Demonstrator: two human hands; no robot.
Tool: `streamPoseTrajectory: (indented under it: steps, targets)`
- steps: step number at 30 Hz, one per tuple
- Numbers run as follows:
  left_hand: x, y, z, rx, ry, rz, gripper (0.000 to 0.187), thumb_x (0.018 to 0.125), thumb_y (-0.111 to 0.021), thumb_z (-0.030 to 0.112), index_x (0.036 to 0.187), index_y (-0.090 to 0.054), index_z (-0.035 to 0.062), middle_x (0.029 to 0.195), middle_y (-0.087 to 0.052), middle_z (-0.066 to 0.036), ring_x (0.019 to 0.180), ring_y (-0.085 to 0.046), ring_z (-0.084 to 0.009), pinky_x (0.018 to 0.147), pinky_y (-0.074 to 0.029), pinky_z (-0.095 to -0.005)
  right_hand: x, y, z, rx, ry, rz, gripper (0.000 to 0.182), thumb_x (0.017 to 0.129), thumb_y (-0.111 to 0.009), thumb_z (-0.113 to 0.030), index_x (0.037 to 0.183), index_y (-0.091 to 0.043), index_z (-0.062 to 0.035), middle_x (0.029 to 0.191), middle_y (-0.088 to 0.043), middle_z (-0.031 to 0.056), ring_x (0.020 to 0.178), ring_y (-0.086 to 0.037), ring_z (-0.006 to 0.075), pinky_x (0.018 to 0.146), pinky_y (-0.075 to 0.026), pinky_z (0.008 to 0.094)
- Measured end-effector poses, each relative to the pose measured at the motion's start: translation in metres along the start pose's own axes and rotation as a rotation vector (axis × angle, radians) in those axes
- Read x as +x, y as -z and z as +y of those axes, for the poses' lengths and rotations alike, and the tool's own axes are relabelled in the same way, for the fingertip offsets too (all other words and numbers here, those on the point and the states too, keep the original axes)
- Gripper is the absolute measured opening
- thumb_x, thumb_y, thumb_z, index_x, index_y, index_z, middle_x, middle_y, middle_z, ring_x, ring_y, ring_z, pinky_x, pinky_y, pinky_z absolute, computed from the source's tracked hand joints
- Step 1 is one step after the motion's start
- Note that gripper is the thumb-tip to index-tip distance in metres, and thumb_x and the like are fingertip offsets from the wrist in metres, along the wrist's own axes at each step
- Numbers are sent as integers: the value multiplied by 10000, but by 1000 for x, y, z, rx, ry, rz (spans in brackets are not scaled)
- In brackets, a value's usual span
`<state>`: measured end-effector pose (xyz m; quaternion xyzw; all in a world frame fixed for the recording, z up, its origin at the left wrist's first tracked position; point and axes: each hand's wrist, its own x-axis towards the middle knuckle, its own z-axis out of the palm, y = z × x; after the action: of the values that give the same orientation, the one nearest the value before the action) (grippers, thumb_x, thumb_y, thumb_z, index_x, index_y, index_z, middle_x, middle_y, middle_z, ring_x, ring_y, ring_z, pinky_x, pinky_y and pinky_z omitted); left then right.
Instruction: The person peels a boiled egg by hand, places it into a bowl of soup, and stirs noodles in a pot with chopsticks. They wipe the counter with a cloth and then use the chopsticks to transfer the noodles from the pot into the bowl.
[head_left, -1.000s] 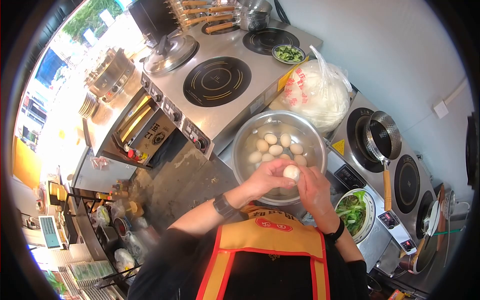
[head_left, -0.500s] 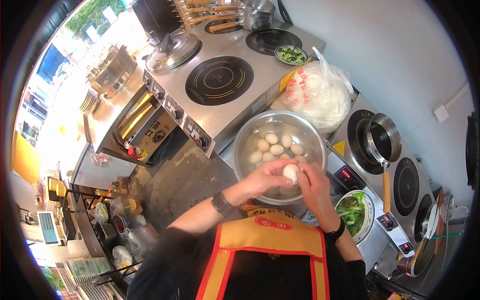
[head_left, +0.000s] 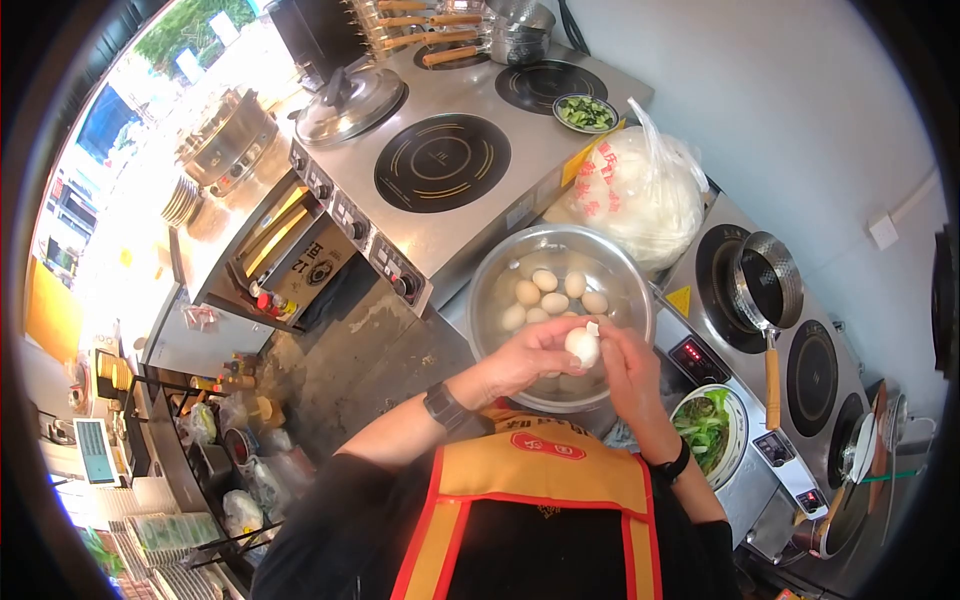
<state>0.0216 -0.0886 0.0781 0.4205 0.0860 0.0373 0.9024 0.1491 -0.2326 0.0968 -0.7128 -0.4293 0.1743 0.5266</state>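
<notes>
A white egg point(head_left: 581, 348) with a loose flake of shell point(head_left: 592, 328) sticking up at its top is held over a metal basin. My left hand point(head_left: 530, 355) grips the egg from the left between thumb and fingers. From the other side, my right hand point(head_left: 632, 375) presses its bent fingertips against the egg near the flake. Beneath both hands, the large steel basin point(head_left: 482, 275) holds water and several brown eggs point(head_left: 554, 303) in their shells. The eggs nearest me are partly hidden by my hands.
A tied plastic bag point(head_left: 640, 195) stands behind the basin. On the right are a bowl of leafy greens point(head_left: 705, 435) and a wooden-handled pan point(head_left: 768, 290) on a hob. The stove point(head_left: 535, 165) beyond bears a lid point(head_left: 352, 105) and a dish of chopped greens point(head_left: 585, 114).
The shell flake now stands out at the top of the egg, and more smooth white surface shows. My right fingers have shifted slightly right; my left hand stays almost in place.
</notes>
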Motion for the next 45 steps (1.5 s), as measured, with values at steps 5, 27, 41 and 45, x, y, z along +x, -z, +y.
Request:
streamPoseTrajectory:
  steps: [5, 27, 41, 45]
  targets:
    - [3, 4, -3, 34, 3, -20, 554, 890, -573, -42, 1415, -413, 33, 1261, -574, -72, 1132, -577, -160, 964, -511, -342, 2, 2, -7, -270, 182, -25, 134, 902, -564, -89, 990, -628, -10, 866, -598, 168, 758, -603, 355, 676, -485, 384]
    - [-4, 13, -2, 25, -50, 2, 544, 851, -583, -84, 1370, -467, 29, 1253, -584, -69, 1138, -581, -162, 988, -479, -300, 1, -9, -6, -199, 141, -55, 164, 909, -554, -91, 1031, -627, -10, 929, -639, 195, 837, -629, 382, 717, -501, 389]
    - [-9, 17, -6, -86, -88, 33, 526, 859, -609, -74, 1354, -474, 44, 1305, -559, -85, 1169, -574, -196, 975, -505, -342, -4, -17, 0, 109, -280, -44, 228, 947, -515, -149, 1080, -630, -3, 870, -668, 152, 754, -645, 244, 682, -488, 342]
    - [-5, 17, -7, 26, -141, 69, 508, 848, -615, -90, 1325, -501, 44, 1224, -595, -67, 1125, -585, -166, 955, -503, -303, -5, -23, 1, 38, -113, -30, 235, 945, -512, -132, 1106, -631, -8, 924, -669, 170, 825, -660, 269, 731, -497, 342]
